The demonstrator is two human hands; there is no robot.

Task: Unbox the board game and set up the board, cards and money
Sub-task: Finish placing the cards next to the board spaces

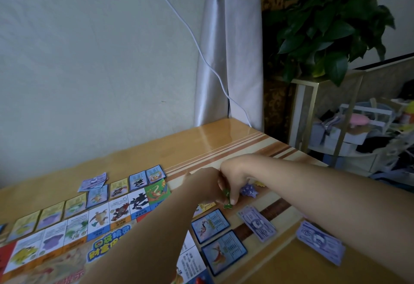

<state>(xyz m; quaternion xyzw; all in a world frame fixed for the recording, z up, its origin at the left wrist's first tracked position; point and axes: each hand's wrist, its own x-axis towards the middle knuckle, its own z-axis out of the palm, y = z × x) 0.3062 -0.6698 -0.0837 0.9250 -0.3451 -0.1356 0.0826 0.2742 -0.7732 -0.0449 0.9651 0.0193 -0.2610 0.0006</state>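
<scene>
Already the colourful paper game board lies flat at lower left of the head view, small picture cards along its edges and purple paper banknotes at lower right on the glossy wooden table. Near frame centre the left hand and right hand meet, fingers pinched narrow on a small green plastic piece, probably a token, though it is blurred. I judge the step as setting out pieces; next it wants a gentle placement beside the board.

A lived-in home room: a curtain by the wall, a leafy houseplant, cluttered bags beside the wooden desk.
</scene>
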